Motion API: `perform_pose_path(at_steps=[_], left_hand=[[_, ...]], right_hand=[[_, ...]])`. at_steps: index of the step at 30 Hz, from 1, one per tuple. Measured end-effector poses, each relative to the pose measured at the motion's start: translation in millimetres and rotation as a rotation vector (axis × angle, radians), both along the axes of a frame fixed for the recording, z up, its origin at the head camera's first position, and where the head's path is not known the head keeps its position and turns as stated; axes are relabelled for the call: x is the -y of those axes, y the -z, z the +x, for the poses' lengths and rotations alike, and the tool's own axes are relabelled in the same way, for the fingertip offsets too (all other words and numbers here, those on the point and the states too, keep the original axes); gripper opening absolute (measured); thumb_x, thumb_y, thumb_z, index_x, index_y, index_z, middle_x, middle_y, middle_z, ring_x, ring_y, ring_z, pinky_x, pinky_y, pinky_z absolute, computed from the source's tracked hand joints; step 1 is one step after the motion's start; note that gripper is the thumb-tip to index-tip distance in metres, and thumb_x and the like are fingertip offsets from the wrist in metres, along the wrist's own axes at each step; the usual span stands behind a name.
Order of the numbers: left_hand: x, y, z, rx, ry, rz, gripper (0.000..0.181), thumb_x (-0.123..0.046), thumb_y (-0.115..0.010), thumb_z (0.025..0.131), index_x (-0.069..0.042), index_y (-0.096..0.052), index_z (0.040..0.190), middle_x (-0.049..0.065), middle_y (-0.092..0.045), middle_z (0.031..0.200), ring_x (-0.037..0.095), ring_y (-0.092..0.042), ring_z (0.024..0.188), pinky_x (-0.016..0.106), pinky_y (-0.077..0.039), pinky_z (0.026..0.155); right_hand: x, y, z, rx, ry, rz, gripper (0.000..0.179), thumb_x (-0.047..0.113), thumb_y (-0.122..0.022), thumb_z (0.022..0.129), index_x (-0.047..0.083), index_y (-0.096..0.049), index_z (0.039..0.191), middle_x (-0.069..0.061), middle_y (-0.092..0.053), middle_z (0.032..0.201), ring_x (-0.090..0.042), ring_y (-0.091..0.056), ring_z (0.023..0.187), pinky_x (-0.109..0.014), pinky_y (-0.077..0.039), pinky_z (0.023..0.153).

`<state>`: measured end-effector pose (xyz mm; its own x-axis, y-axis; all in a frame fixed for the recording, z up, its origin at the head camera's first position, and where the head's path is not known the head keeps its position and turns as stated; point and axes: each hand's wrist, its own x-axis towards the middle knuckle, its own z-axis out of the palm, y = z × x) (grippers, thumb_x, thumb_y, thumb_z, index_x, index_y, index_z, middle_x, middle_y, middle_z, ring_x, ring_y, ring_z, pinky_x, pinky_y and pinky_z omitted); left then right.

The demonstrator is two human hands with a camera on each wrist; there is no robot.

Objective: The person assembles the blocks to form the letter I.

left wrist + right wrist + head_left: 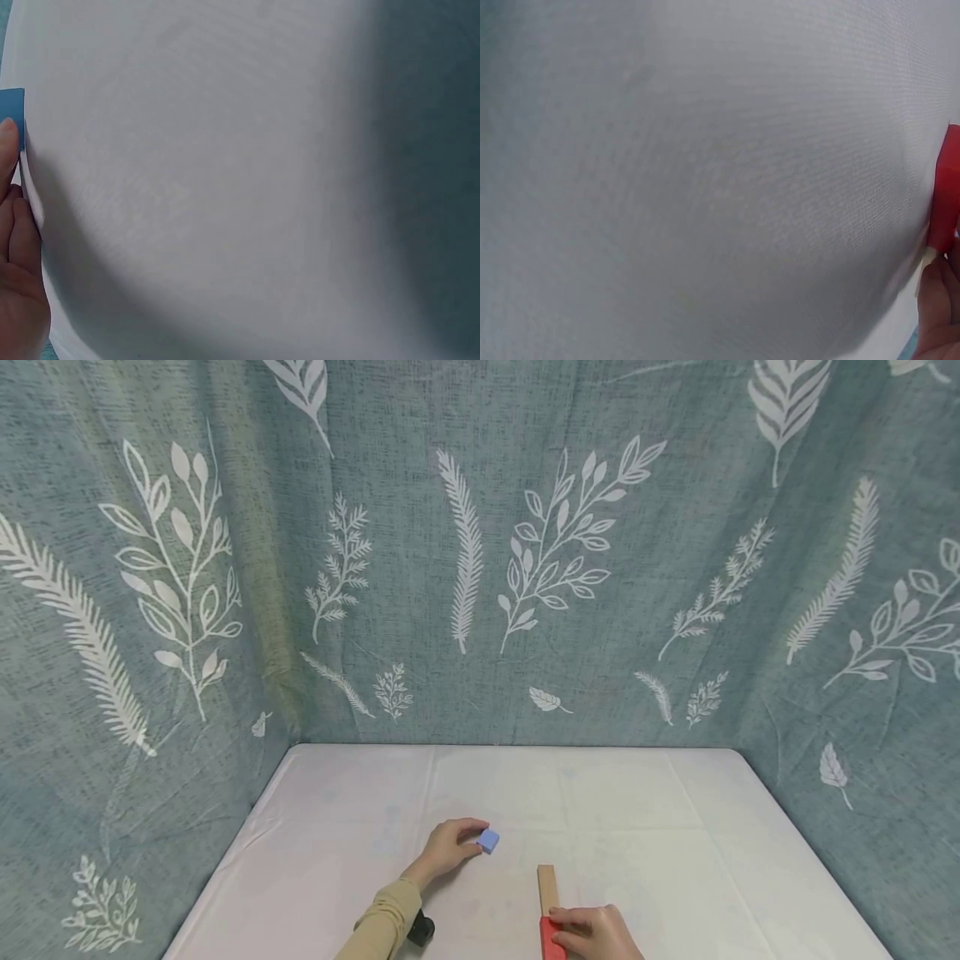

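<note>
My left hand [447, 846] reaches out over the middle of the table and pinches a small blue block [488, 841] between thumb and fingers. The same blue block [12, 112] shows at the left edge of the left wrist view, with the thumb against it. Nearer the front, my right hand [597, 931] grips a red block [551, 939] by its sides. A long plain wooden block [548, 890] lies end to end with the red one, pointing away from me. Only part of the red block [946, 191] appears in the right wrist view.
A white cloth covers the table [660, 835]. Teal curtains [480, 568] with white leaf prints stand along its back and both sides. A black object [422, 930], the camera on my left wrist, shows beside the left sleeve [386, 914].
</note>
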<state>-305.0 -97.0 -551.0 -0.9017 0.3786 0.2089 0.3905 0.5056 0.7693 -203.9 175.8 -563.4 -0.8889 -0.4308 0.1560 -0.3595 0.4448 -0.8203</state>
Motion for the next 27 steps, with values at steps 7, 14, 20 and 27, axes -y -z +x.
perform_pose_path(at_steps=[7, 14, 20, 27], left_hand=[[0.0, 4.0, -0.8, 0.002, -0.013, 0.02, 0.031, -0.002, -0.071, 0.079, 0.002, -0.066, 0.109, 0.02, -0.067, 0.113, 0.041, -0.059, 0.113, 0.054, -0.048, 0.098], [0.0, 8.3, -1.8, 0.01, -0.024, 0.033, 0.031, -0.003, -0.072, 0.079, 0.002, -0.066, 0.109, 0.019, -0.068, 0.112, 0.04, -0.06, 0.113, 0.053, -0.048, 0.098], [-1.0, 7.4, 0.1, -0.004, -0.035, 0.031, 0.03, -0.003, -0.073, 0.078, 0.002, -0.066, 0.107, 0.019, -0.069, 0.11, 0.04, -0.06, 0.111, 0.053, -0.049, 0.097], [-1.5, 4.4, 3.2, 0.006, -0.039, 0.062, 0.031, -0.003, -0.074, 0.077, 0.003, -0.066, 0.106, 0.02, -0.068, 0.108, 0.042, -0.061, 0.11, 0.054, -0.048, 0.097]], right_hand=[[-0.8, 1.0, 0.1, -0.023, -0.005, -0.011, 0.029, 0.018, -0.073, 0.082, -0.005, -0.072, 0.1, -0.021, -0.07, 0.102, -0.013, -0.07, 0.09, -0.022, -0.061, 0.068], [-1.6, 1.7, 0.0, -0.038, -0.011, -0.013, 0.028, 0.017, -0.073, 0.082, -0.005, -0.072, 0.099, -0.022, -0.07, 0.101, -0.01, -0.069, 0.09, -0.018, -0.06, 0.068], [-1.7, 3.1, -0.6, -0.039, -0.009, -0.013, 0.027, 0.017, -0.073, 0.082, -0.004, -0.073, 0.099, -0.021, -0.071, 0.101, -0.01, -0.069, 0.09, -0.019, -0.061, 0.068], [-1.5, 1.9, -0.5, -0.021, -0.012, -0.019, 0.028, 0.017, -0.073, 0.082, -0.004, -0.072, 0.099, -0.022, -0.07, 0.102, -0.011, -0.069, 0.091, -0.02, -0.061, 0.069]])
